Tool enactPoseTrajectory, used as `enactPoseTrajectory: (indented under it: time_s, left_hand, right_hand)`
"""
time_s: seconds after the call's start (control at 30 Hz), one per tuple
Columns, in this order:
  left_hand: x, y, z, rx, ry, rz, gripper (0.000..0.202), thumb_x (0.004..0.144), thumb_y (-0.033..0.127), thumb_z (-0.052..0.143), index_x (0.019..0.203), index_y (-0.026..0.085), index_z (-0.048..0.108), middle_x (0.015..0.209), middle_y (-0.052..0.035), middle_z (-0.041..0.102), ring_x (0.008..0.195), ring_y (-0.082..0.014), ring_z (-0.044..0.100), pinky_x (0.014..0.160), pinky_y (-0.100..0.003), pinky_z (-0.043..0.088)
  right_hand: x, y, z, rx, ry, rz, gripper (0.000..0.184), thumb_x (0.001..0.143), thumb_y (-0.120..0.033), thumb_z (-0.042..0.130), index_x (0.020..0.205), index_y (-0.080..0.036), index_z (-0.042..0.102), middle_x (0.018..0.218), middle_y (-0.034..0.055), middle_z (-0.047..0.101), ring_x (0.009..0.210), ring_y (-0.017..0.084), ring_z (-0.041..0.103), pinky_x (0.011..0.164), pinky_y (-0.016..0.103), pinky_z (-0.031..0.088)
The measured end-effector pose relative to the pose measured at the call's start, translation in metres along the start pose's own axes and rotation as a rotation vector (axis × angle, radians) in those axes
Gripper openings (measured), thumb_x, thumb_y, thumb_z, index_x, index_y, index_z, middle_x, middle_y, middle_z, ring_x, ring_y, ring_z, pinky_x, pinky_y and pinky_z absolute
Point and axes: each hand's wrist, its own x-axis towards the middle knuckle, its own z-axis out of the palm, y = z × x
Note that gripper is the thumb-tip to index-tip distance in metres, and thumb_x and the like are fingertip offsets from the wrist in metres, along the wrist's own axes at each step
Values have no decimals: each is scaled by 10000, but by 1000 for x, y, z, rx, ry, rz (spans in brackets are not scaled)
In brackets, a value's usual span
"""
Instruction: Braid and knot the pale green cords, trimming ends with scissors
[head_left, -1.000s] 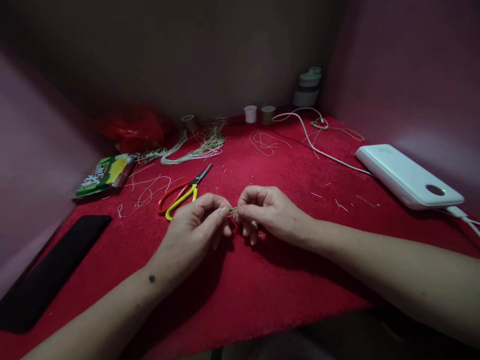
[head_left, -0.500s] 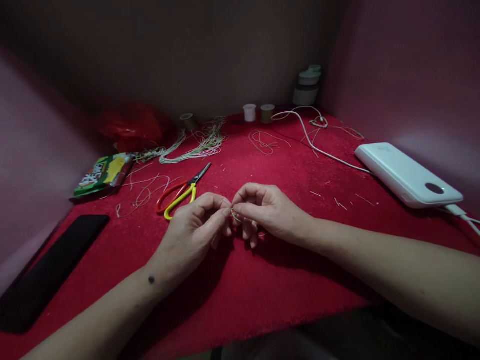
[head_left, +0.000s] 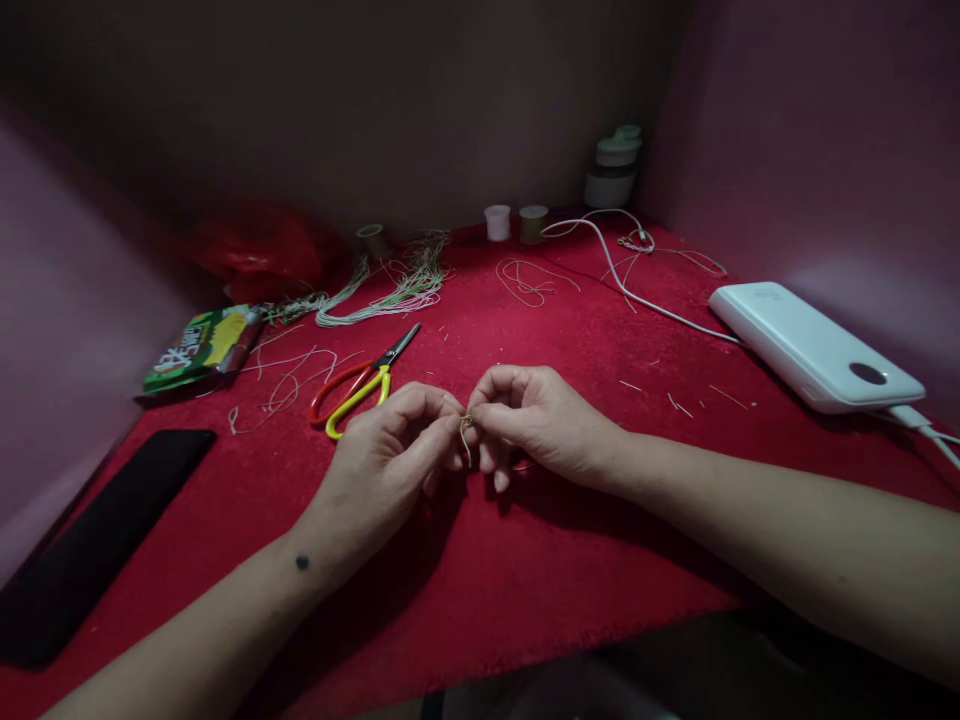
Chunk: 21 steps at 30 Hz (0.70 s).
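Thumb and forefinger of my left hand (head_left: 405, 440) pinch one side of a thin pale cord (head_left: 466, 440), low over the red cloth (head_left: 570, 570). From the other side my right hand (head_left: 532, 420) pinches the same cord, its fingertips close to the left ones. Between the two pinches the cord makes a small loop or knot, and a short end hangs down; its finer detail is too small to tell. Just beyond my left hand lie scissors (head_left: 364, 392) with one red and one yellow handle, blades pointing away.
Behind lie a bundle of cords (head_left: 390, 305), a white spool (head_left: 497, 223) and a brown spool (head_left: 533, 225). A white power bank (head_left: 810, 345) with a cable is at right. A green snack packet (head_left: 201, 348) and a black flat case (head_left: 105, 545) are at left.
My right hand has shifted slightly away from the left, opening a small gap. More of the cord now shows between the fingertips, with an end hanging down.
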Motion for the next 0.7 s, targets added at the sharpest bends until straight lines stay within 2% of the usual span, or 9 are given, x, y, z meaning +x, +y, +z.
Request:
enactPoseTrajectory:
  time_s: [0.3,0.7]
  left_hand:
    - [1,1,1,-45,-9,-71,177,885,335,522,834,169,558,643,22,567,462,-92,487,413,-216,430]
    - [1,1,2,-29,-14,-60,214,886,338,522,763,164,545,618,25,548,464,-82,463,440,-214,410]
  right_hand:
    - [0,0,0,-4,8,15,102,826,-108,488,736,-150,513,510,-24,604,375,81,573,348,132,360]
    - [-1,-1,-2,31,-56,41,155,874,-176,504,728,-133,535,522,1,607,391,87,586,365,144,385]
